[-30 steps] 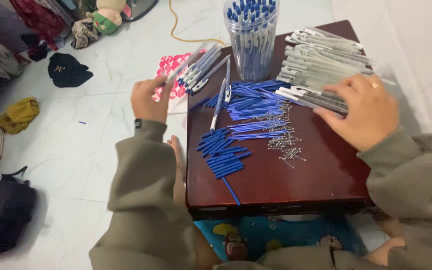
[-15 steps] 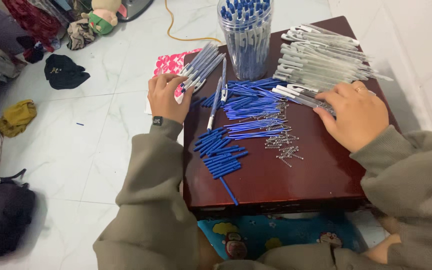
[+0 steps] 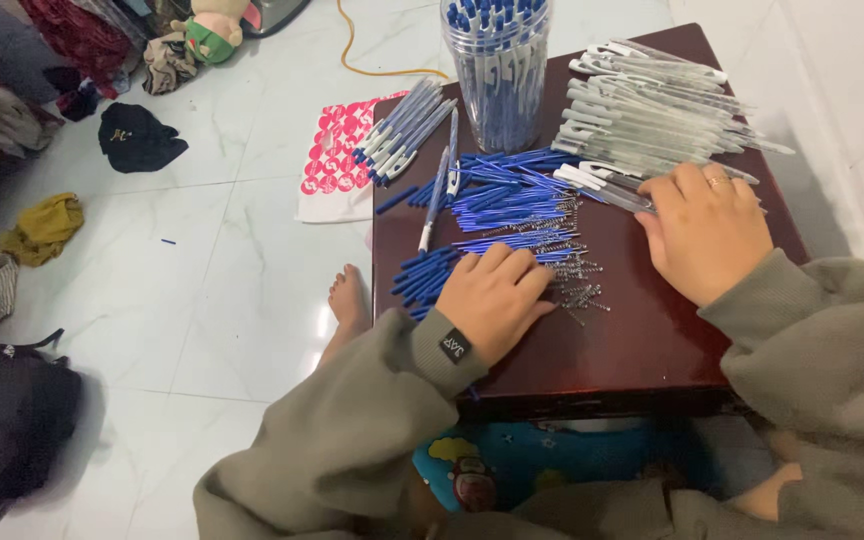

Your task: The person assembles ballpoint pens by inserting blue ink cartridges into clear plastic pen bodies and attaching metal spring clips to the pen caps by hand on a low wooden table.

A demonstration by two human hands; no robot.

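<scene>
Head view: the left hand (image 3: 497,300) lies flat, fingers together and holding nothing, on the blue pen parts (image 3: 432,275) near the left edge of the dark red worktop (image 3: 632,350). Just beside its fingertips lie small metal springs (image 3: 577,275), and behind them a heap of thin blue refills (image 3: 512,195). The right hand (image 3: 707,235) rests near the right edge with fingers bent on the clear pen barrels (image 3: 652,110) stacked at the far right corner; I cannot tell if it pinches one. A clear jar (image 3: 497,65) at the far edge is full of finished pens, and some more finished pens (image 3: 407,130) lie at the far left corner. I judge that much work remains, because many parts are loose
</scene>
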